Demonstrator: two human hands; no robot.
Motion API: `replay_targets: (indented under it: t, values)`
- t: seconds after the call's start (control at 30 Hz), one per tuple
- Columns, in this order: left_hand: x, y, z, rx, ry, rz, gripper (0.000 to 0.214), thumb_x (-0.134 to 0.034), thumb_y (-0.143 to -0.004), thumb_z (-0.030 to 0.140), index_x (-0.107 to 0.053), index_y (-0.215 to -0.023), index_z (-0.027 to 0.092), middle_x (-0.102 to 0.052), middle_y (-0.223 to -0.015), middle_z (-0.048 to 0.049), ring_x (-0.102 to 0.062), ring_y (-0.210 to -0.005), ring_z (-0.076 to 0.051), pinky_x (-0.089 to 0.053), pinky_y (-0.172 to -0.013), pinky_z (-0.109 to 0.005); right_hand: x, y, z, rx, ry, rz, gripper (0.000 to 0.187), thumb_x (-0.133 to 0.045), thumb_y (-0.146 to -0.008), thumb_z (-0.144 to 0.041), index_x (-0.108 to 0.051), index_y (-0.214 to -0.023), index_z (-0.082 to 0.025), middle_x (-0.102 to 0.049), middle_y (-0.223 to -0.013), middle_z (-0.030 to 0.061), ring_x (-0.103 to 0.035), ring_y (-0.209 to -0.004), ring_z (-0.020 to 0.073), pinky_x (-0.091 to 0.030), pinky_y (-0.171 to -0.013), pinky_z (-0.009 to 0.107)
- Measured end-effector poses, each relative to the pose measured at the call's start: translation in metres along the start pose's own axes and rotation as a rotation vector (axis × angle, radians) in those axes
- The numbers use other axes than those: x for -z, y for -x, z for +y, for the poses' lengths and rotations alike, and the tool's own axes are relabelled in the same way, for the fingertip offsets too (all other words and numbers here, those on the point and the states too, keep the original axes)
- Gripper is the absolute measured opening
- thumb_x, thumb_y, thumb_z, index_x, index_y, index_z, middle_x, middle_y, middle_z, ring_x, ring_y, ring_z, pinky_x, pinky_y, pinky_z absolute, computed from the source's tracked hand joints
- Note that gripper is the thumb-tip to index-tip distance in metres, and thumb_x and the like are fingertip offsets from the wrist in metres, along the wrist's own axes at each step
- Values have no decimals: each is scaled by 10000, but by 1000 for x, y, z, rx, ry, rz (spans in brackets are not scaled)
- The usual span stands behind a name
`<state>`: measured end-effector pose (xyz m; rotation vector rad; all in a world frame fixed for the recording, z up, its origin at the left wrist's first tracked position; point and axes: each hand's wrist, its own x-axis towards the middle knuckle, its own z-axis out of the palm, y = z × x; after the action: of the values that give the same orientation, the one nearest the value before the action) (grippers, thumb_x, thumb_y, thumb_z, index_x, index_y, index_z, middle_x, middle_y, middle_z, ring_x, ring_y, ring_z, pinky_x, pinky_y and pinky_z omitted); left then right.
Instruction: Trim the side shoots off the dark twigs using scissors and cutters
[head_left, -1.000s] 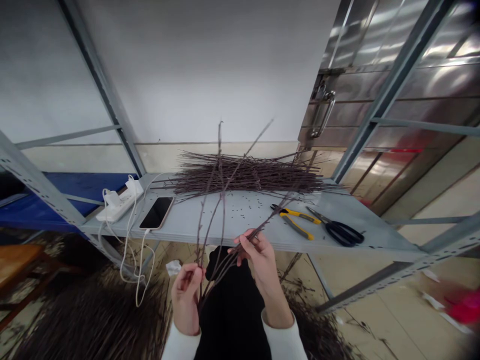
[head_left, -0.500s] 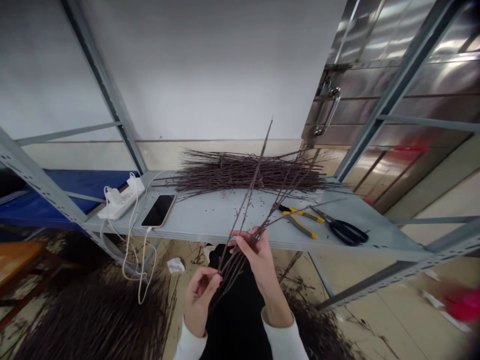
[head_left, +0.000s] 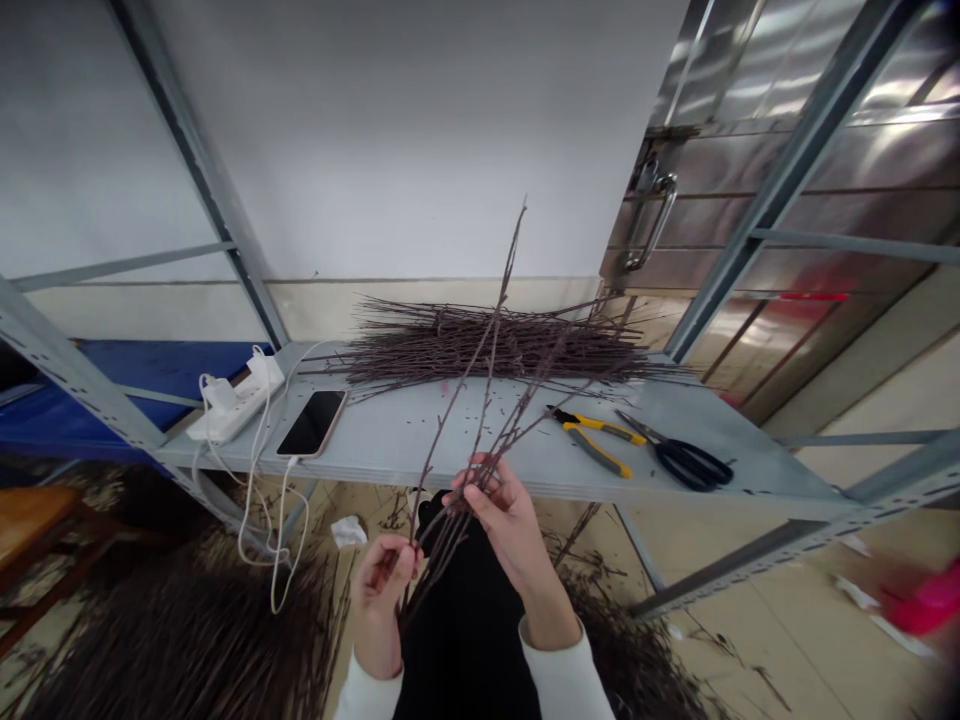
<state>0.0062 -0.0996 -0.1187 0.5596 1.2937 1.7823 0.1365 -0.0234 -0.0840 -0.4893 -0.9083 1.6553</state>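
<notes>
My right hand (head_left: 499, 505) is closed around a small bunch of thin dark twigs (head_left: 450, 545) in front of the shelf's near edge. The twigs fan upward past the fingers and their lower ends hang over my lap. A single long twig (head_left: 431, 455) at the left of the bunch is pinched between thumb and fingers of my left hand (head_left: 390, 570). Its upper part crosses others, so its tip is hard to tell apart. Behind them, a large heap of similar twigs (head_left: 487, 345) lies along the back of the grey metal shelf (head_left: 397, 425).
Yellow-handled pliers (head_left: 600, 440) and black-handled scissors (head_left: 690, 462) lie at the right of the shelf. A phone (head_left: 313, 423) on a white cable and a power strip (head_left: 240, 400) sit at the left. More twigs (head_left: 180, 635) are piled on the floor. Metal posts frame both sides.
Both hands have shifted slightly left with the twigs. The twig in my left hand now stands further apart from the bunch, and the bunch leans less to the right.
</notes>
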Motion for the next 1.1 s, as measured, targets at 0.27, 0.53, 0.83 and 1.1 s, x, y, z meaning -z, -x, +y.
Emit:
replay_targets:
  t: [0.27,0.53,0.83,1.1]
  values:
    - [3,-3,0,-48,95,46,334,-875,-485,378,-662,-633,167,-614,-593,22,-549,-548,-96,-457,-541,-172,-4,-2,5,-49,-119,28,290,-799,-673,-262,-635,-905,-206,-700,-791,-7,-659,-739,134,-502,-719,245]
    - [3,-2,-3,-117,-62,-1,317,-828,-579,408,-656,-700,171,-618,-605,16,-528,-551,-96,-446,-543,-172,5,-1,2,-36,7,132,388,-743,-726,-422,-605,-1007,-192,-661,-628,-23,-621,-597,124,-497,-577,232]
    - [13,-12,22,-104,82,103,409,-887,-433,422,-641,-638,167,-595,-565,22,-524,-527,-86,-441,-481,-149,-22,0,12,98,-107,348,341,-756,-686,-459,-580,-805,-193,-607,-572,-54,-581,-490,115,-485,-499,250]
    - [17,-18,15,-62,156,168,430,-905,-374,401,-634,-611,167,-603,-569,21,-541,-534,-93,-455,-477,-153,-24,-3,22,73,-258,509,402,-787,-633,-469,-560,-845,-214,-583,-594,-75,-590,-527,110,-500,-536,248]
